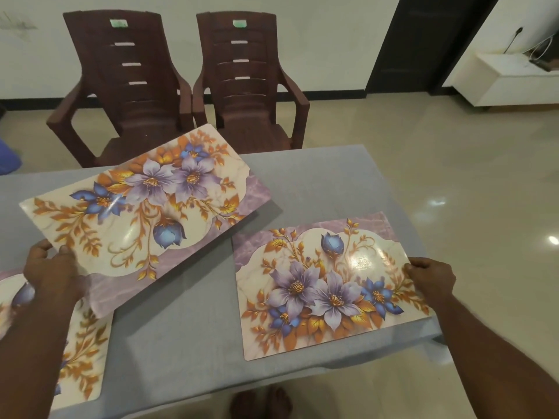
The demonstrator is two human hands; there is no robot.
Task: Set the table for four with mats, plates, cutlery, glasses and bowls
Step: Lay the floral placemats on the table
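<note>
Three glossy floral mats with purple and blue flowers are on or over the grey table (187,337). My left hand (51,272) grips the near left corner of one mat (142,213) and holds it tilted above the table's left half. A second mat (329,285) lies flat at the near right, and my right hand (429,278) rests on its right edge with fingers touching it. A third mat (81,352) lies flat at the near left, partly hidden under my left arm and the raised mat.
Two brown plastic chairs (127,95) (251,86) stand behind the table's far edge. To the right is shiny tiled floor (453,176), with a dark door frame and a white low cabinet (508,80) at the back right. My bare feet (263,403) show below the near edge.
</note>
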